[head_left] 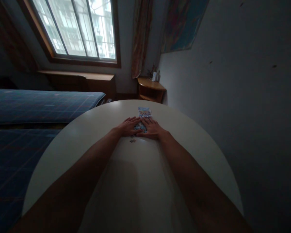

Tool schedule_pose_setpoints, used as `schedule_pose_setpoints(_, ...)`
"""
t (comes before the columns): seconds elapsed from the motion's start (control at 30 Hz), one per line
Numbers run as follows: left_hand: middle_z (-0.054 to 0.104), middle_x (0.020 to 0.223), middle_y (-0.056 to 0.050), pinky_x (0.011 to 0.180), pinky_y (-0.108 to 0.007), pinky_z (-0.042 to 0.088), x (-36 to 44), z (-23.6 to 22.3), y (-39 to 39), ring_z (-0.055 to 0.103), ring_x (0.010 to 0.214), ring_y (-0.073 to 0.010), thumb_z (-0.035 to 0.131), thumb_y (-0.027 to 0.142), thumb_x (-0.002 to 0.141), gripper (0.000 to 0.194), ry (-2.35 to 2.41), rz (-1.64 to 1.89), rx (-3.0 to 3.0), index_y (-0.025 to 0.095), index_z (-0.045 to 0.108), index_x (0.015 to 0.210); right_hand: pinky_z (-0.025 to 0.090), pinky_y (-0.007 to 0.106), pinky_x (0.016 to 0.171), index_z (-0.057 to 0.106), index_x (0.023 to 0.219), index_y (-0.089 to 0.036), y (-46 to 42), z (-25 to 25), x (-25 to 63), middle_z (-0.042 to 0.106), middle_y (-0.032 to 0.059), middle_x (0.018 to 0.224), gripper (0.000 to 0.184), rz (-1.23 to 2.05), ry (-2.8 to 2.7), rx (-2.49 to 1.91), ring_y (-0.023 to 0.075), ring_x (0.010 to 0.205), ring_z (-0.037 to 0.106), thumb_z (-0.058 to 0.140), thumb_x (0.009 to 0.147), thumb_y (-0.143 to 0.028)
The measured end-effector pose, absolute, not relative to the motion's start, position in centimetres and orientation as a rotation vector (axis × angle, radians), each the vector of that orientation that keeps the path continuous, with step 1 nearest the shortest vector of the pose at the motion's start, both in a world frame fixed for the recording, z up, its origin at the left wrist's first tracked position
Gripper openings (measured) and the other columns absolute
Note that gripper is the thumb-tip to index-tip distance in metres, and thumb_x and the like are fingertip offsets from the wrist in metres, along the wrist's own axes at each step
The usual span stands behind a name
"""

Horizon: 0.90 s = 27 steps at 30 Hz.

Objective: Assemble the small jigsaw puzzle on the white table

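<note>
A small heap of jigsaw puzzle pieces (140, 127) lies on the white round table (184, 129), ringed by my two hands. My left hand (129, 126) rests along the heap's left side, its fingers stretched out. On the right side my right hand (151, 128) lies with fingers extended, and its thumb reaches in front of the heap toward the left hand. A few loose pieces (133, 141) sit on the tabletop nearer to me. Just beyond the fingertips is a colourful picture sheet (145, 112), lying flat.
Left of the table is a bed with a plaid mattress (43, 105). A wooden corner shelf (151, 84) stands behind the table, with small items on top. A long wooden desk (97, 76) runs under the window (77, 29). A pale wall (244, 106) rises on the right.
</note>
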State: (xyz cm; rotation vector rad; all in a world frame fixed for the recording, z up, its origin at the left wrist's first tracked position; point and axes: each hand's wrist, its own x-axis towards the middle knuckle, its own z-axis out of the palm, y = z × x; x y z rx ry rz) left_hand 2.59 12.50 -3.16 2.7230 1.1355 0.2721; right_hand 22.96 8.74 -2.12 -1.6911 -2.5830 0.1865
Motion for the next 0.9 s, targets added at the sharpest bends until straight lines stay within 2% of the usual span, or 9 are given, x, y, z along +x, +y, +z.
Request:
schedule_pose_setpoints(0.23, 0.025, 0.162, -0.006, 0.122, -0.044, 0.013, 2.9, -3.6, 14.3, 0.021, 0.149, -0.0285, 0.040, 0.071, 0.089, 0.085, 1.111, 0.309, 2.731, 0.020, 0.024, 0.156, 0.008, 0.041, 0.122, 0.011, 0.158, -0.009, 10.3, -2.2, 23.3, 0.011, 0.0132, 0.165, 0.122, 0.189, -2.606, -1.601, 0.0338, 0.151, 0.009, 0.033, 0.072, -0.093)
schedule_pose_setpoints(0.43, 0.031, 0.159, -0.008, 0.121, -0.043, 0.017, 3.0, -3.6, 14.7, 0.025, 0.148, -0.0284, 0.041, 0.068, 0.089, 0.081, 1.086, 0.394, 2.711, 0.020, 0.031, 0.153, 0.009, 0.040, 0.122, 0.014, 0.157, -0.005, 10.9, -2.3, 23.4, 0.013, 0.0158, 0.164, 0.123, 0.179, -2.612, -1.540, 0.0329, 0.151, 0.009, 0.031, 0.073, -0.093)
schedule_pose_setpoints(0.53, 0.035, 0.157, -0.009, 0.121, -0.042, 0.022, 2.7, -3.3, 14.3, 0.031, 0.145, -0.0278, 0.033, 0.064, 0.094, 0.075, 1.107, 0.498, 2.673, 0.017, 0.032, 0.152, 0.010, 0.039, 0.122, 0.022, 0.155, -0.004, 10.8, -2.4, 23.6, 0.019, 0.0178, 0.162, 0.122, 0.170, -2.592, -1.477, 0.0320, 0.150, 0.014, 0.033, 0.073, -0.093)
schedule_pose_setpoints(0.63, 0.036, 0.157, -0.011, 0.119, -0.044, 0.026, 2.3, -2.9, 13.6, 0.033, 0.144, -0.0290, 0.023, 0.061, 0.098, 0.072, 1.114, 0.588, 2.637, 0.015, 0.026, 0.154, 0.014, 0.039, 0.122, 0.028, 0.153, -0.005, 10.4, -2.5, 24.0, 0.025, 0.0179, 0.160, 0.120, 0.203, -2.548, -1.426, 0.0308, 0.149, 0.020, 0.039, 0.071, -0.092)
schedule_pose_setpoints(0.7, 0.032, 0.159, -0.010, 0.119, -0.044, 0.026, 1.8, -2.9, 12.9, 0.030, 0.145, -0.0299, 0.028, 0.065, 0.096, 0.076, 1.062, 0.604, 2.645, 0.018, 0.022, 0.155, 0.017, 0.039, 0.122, 0.029, 0.153, -0.005, 10.2, -2.6, 24.3, 0.028, 0.0185, 0.159, 0.118, 0.226, -2.511, -1.413, 0.0303, 0.148, 0.024, 0.041, 0.073, -0.090)
schedule_pose_setpoints(0.73, 0.030, 0.160, -0.009, 0.120, -0.044, 0.025, 1.4, -2.9, 12.5, 0.028, 0.146, -0.0305, 0.036, 0.069, 0.092, 0.082, 1.017, 0.594, 2.660, 0.020, 0.022, 0.156, 0.018, 0.040, 0.122, 0.029, 0.153, -0.005, 10.1, -2.7, 24.4, 0.029, 0.0191, 0.159, 0.117, 0.230, -2.495, -1.411, 0.0303, 0.147, 0.026, 0.041, 0.073, -0.090)
schedule_pose_setpoints(0.83, 0.020, 0.163, -0.007, 0.121, -0.046, 0.020, 0.4, -3.0, 11.4, 0.016, 0.150, -0.0338, 0.062, 0.078, 0.073, 0.109, 0.868, 0.498, 2.727, 0.025, 0.018, 0.157, 0.019, 0.043, 0.121, 0.030, 0.152, -0.005, 10.0, -2.9, 24.7, 0.029, 0.0207, 0.158, 0.117, 0.225, -2.481, -1.422, 0.0326, 0.146, 0.027, 0.041, 0.073, -0.090)
schedule_pose_setpoints(0.9, 0.012, 0.165, -0.009, 0.121, -0.051, 0.015, -0.1, -3.1, 10.8, 0.007, 0.151, -0.0366, 0.065, 0.080, 0.067, 0.119, 0.842, 0.411, 2.775, 0.025, 0.011, 0.158, 0.019, 0.045, 0.121, 0.029, 0.152, -0.004, 10.1, -3.1, 24.8, 0.029, 0.0215, 0.158, 0.118, 0.219, -2.485, -1.441, 0.0346, 0.146, 0.026, 0.041, 0.073, -0.090)
